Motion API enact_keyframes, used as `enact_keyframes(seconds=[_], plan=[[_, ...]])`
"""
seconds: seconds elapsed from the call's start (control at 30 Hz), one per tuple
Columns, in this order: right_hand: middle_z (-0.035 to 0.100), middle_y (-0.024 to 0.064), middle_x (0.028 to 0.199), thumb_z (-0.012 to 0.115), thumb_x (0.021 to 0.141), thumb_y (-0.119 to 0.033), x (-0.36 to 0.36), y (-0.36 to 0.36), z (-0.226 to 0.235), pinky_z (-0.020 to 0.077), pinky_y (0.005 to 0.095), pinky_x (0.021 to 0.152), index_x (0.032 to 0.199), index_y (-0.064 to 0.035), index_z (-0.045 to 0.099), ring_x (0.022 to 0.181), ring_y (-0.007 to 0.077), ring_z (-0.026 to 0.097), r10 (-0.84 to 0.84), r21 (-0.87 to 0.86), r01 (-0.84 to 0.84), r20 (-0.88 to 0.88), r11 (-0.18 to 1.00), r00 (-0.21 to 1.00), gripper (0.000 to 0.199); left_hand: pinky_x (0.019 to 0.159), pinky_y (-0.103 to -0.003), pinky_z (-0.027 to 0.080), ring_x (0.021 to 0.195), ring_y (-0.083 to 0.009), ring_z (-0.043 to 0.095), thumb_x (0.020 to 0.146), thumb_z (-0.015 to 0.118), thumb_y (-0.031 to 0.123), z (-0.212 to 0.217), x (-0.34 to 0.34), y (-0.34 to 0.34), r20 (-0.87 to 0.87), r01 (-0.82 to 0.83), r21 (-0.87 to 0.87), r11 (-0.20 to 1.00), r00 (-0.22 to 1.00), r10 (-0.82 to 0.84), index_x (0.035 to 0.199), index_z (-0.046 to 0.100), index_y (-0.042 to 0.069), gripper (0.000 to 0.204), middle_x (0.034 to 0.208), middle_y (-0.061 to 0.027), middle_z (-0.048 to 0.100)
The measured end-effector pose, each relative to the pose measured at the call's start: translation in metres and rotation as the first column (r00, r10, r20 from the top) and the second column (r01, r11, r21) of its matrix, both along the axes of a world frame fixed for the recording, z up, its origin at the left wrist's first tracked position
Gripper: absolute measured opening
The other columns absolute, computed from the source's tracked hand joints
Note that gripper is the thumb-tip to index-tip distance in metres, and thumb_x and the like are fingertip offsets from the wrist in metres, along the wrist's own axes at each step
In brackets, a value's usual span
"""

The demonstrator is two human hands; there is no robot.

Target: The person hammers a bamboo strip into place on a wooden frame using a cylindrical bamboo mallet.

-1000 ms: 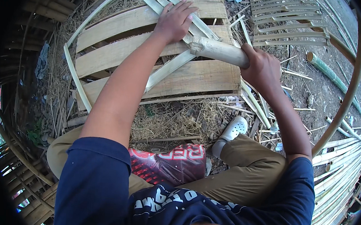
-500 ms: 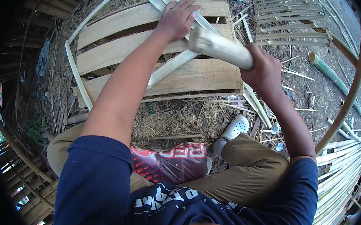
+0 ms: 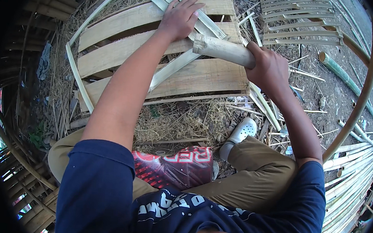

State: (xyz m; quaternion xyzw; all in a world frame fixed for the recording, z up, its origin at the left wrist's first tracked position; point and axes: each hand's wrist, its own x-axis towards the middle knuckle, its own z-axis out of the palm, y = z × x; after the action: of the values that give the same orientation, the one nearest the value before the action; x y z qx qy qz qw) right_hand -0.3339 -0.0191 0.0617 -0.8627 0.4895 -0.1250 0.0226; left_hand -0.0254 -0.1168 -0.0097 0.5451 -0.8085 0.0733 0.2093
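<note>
My right hand [image 3: 267, 68] is closed around one end of a short, thick, pale wooden club [image 3: 225, 51]. The club lies nearly level over the slatted wooden pallet [image 3: 202, 76], its far end at the place where flat split bamboo strips [image 3: 174, 70] cross. Whether the club touches the strips I cannot tell. My left hand [image 3: 180, 17] rests palm down on the strips, just beyond the club's end, with its fingers stretched out and slightly apart. A bent, pale strip [image 3: 76, 67] runs round the pallet's left side.
At the far right lies a panel of bamboo slats [image 3: 303, 21]. A green bamboo pole [image 3: 343, 75] and a heap of bamboo poles [image 3: 350, 184] are on the right. Curved poles [image 3: 366, 85] rise there. Straw and scraps [image 3: 182, 120] cover the ground before my legs.
The club has come down a little and shifted slightly left, from blurred to sharp. My right hand moved with it. My left hand stays on the strips, barely shifted.
</note>
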Motion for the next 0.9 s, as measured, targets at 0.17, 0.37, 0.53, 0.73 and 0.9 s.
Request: enact_keyframes(seconds=[0.17, 0.37, 0.53, 0.73, 0.9], plan=[[0.07, 0.0124, 0.076, 0.071, 0.077, -0.01, 0.001, -0.003, -0.001, 0.054, 0.0464, 0.059, 0.102, -0.0103, 0.066, 0.067, 0.0322, 0.071, 0.022, 0.002, -0.022, 0.021, 1.0, 1.0, 0.026, 0.128, -0.05, 0.019, 0.153, -0.0222, 0.036, 0.105, 0.041, 0.026, 0.001, 0.002, 0.001, -0.008, 0.001, -0.018, 1.0, 1.0, -0.001, 0.147, 0.057, 0.022, 0.046, 0.16, -0.0048, 0.048], [0.071, 0.014, 0.077, 0.066, 0.083, -0.004, -0.002, 0.01, 0.015, 0.0548, 0.0441, 0.058, 0.107, -0.0086, 0.063, 0.065, 0.031, 0.071, -0.042, -0.055, 0.035, -0.126, 0.998, 0.991, 0.025, 0.127, -0.05, 0.021, 0.152, -0.0224, 0.037, 0.105, 0.041, 0.027, 0.01, -0.002, 0.003, -0.048, -0.007, 0.038, 0.999, 0.999, 0.009, 0.147, 0.057, 0.022, 0.045, 0.159, -0.0053, 0.049], [0.071, 0.014, 0.076, 0.068, 0.08, -0.005, -0.002, 0.01, 0.013, 0.0545, 0.0442, 0.056, 0.106, -0.0101, 0.066, 0.064, 0.0311, 0.071, 0.005, -0.019, -0.004, 0.015, 1.0, 1.0, 0.027, 0.127, -0.051, 0.021, 0.152, -0.0229, 0.038, 0.105, 0.04, 0.026, 0.001, 0.003, -0.006, -0.021, 0.036, -0.015, 0.999, 0.999, -0.036, 0.147, 0.057, 0.021, 0.045, 0.16, -0.0052, 0.048], [0.071, 0.0132, 0.076, 0.07, 0.078, -0.009, -0.003, 0.002, 0.002, 0.0553, 0.0459, 0.059, 0.106, -0.0106, 0.067, 0.066, 0.0326, 0.072, -0.013, 0.058, 0.015, -0.033, 0.998, 0.999, 0.028, 0.127, -0.05, 0.021, 0.153, -0.0214, 0.037, 0.104, 0.041, 0.025, -0.001, 0.0, -0.003, -0.017, 0.009, -0.022, 1.0, 1.0, -0.01, 0.147, 0.057, 0.021, 0.046, 0.16, -0.0046, 0.049], [0.071, 0.0139, 0.076, 0.071, 0.078, -0.012, -0.001, 0.001, 0.0, 0.0557, 0.0458, 0.06, 0.106, -0.0111, 0.066, 0.068, 0.0339, 0.072, -0.012, 0.005, 0.012, -0.001, 1.0, 1.0, 0.028, 0.128, -0.049, 0.02, 0.153, -0.0204, 0.036, 0.104, 0.042, 0.026, 0.001, 0.0, -0.004, -0.022, 0.007, -0.025, 1.0, 1.0, -0.008, 0.147, 0.057, 0.022, 0.046, 0.16, -0.0042, 0.048]])
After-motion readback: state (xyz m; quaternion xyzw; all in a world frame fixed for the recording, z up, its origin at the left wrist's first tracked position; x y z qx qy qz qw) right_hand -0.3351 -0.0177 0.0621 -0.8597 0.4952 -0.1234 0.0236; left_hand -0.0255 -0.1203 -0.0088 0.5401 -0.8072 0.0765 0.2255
